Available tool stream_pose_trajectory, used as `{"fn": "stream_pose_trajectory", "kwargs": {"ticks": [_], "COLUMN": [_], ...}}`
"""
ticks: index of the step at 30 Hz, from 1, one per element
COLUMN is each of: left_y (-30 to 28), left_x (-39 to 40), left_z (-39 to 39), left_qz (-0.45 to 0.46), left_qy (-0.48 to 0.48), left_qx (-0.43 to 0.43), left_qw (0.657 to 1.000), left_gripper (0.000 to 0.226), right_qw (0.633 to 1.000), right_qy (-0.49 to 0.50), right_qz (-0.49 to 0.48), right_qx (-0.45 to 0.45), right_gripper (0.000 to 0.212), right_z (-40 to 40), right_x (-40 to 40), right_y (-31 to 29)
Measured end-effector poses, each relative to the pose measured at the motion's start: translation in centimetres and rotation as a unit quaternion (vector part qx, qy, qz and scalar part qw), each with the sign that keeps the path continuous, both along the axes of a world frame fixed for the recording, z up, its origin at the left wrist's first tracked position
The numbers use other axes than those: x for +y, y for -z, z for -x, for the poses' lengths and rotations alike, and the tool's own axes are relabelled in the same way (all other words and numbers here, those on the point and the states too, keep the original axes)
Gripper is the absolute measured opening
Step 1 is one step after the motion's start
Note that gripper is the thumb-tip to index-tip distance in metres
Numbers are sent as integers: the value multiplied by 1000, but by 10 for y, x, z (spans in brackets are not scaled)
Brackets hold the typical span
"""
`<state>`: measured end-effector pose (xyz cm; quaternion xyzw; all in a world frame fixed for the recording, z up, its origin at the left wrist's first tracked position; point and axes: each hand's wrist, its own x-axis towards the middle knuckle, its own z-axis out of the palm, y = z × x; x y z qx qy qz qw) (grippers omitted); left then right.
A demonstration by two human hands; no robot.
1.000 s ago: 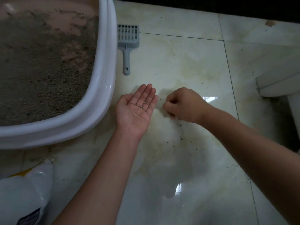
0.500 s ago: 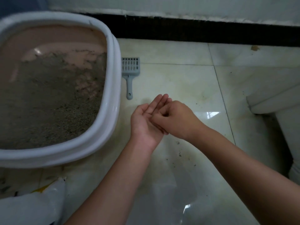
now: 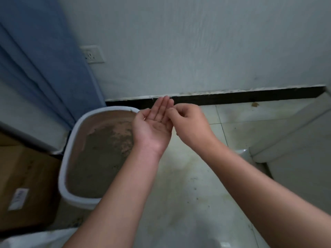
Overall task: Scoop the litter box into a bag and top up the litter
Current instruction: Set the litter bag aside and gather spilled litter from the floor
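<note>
The litter box [image 3: 61, 178] has a white rim and a pink inside, with grey-brown litter [image 3: 96, 158] spread over its floor. It stands on the tiles at the left. My left hand [image 3: 154, 125] is raised palm up with straight fingers, over the box's far right corner, and a few dark grains lie on the palm. My right hand [image 3: 188, 124] is beside it with curled fingers, its fingertips pinched together at the edge of the left palm. What it pinches is too small to see. The scoop is hidden behind my hands.
A blue curtain [image 3: 39, 68] hangs at the left, with a wall socket [image 3: 92, 54] beside it. A cardboard box [image 3: 23, 185] stands left of the litter box. A white bag [image 3: 35, 238] lies at the bottom left. A white ledge [image 3: 293, 140] rises at the right. Grains dot the tiles [image 3: 197, 185].
The camera has tilted up, so the wall and curtain now show. Both hands have risen together; the right hand's fingertips came to the left palm and stay there.
</note>
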<state>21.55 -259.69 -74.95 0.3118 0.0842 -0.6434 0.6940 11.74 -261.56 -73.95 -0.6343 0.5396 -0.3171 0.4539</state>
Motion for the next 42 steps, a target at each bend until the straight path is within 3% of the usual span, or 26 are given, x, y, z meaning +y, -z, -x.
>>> {"fn": "stream_pose_trajectory", "kwargs": {"ticks": [6, 13, 20, 23, 30, 42], "left_y": [-153, -362, -533, -589, -682, -731], "left_x": [33, 50, 94, 122, 183, 227], "left_z": [-9, -17, -25, -34, -41, -18], "left_qz": [21, 49, 60, 78, 98, 107], "left_qy": [-29, -33, -84, -112, -157, -168], "left_qx": [19, -20, -17, -18, -72, -157], "left_qw": [999, 998, 995, 990, 980, 967], "left_gripper": [40, 45, 47, 47, 50, 62], "right_qw": [972, 860, 780, 751, 689, 676], "right_qy": [106, 175, 223, 199, 153, 127], "right_qz": [-13, -140, -188, -223, -290, -355], "right_qx": [-211, -459, -554, -589, -646, -633], "right_gripper": [21, 31, 34, 37, 56, 61], "right_z": [-6, -28, -68, -79, -88, -74], "right_x": [27, 53, 108, 131, 182, 215], "right_y": [-160, -364, -532, -587, -671, -713]}}
